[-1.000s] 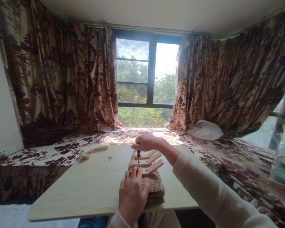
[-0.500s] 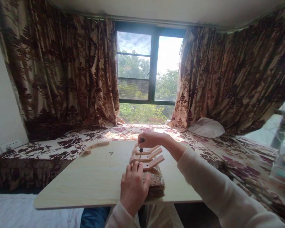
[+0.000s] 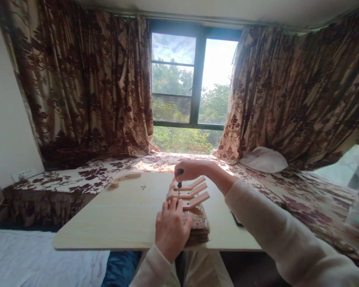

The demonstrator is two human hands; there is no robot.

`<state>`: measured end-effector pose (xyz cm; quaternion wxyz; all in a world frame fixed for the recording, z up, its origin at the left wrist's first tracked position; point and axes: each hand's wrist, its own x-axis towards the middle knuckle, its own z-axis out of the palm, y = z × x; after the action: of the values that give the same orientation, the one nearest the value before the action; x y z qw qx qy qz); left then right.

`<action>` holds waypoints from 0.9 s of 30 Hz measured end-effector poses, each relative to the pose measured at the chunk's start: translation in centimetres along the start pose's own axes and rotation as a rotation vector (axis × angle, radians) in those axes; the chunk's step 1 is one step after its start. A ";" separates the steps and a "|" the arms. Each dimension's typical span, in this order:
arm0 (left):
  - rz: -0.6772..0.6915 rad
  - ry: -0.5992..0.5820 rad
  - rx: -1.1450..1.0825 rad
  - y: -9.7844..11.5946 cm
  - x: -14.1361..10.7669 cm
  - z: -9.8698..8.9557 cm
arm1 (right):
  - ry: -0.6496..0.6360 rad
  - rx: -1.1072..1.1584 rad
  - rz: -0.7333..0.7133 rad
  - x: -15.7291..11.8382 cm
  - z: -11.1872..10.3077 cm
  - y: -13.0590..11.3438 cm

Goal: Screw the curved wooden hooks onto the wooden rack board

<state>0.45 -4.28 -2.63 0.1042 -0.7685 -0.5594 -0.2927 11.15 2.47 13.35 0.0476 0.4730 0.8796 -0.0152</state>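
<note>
My right hand is closed round the dark handle of a screwdriver, whose shaft points down to the fingertips of my left hand. The left fingers press on the near end of a wooden piece, with the thumb apart; whatever lies under the fingertips is hidden. Several angled wooden pieces with dark holes lie side by side on a stack of brown, plastic-wrapped boards. One more curved wooden piece rests on the table at the far left.
Small dark bits lie on the table left of the stack. A dark flat object shows partly beside my right forearm. Beyond the table are a flower-patterned bed cover and a white bag-like bundle.
The whole view has shifted slightly, with the table a little farther right and up. The dark object by my right sleeve has come into sight. Both hands keep their places at the screwdriver.
</note>
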 end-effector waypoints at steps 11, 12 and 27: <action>0.010 0.020 0.012 -0.1 -0.2 0.0 | 0.027 0.002 0.056 0.4 0.3 0.2; 0.015 0.022 0.014 -0.1 -0.2 0.0 | 0.002 0.014 0.040 0.3 0.0 0.2; 0.036 0.035 0.022 -0.1 -0.2 0.2 | -0.044 0.083 0.009 0.5 0.0 0.7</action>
<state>0.38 -4.29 -2.88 0.1276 -0.7720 -0.5468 -0.2980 11.50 3.28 13.36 0.0473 0.4780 0.8749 -0.0621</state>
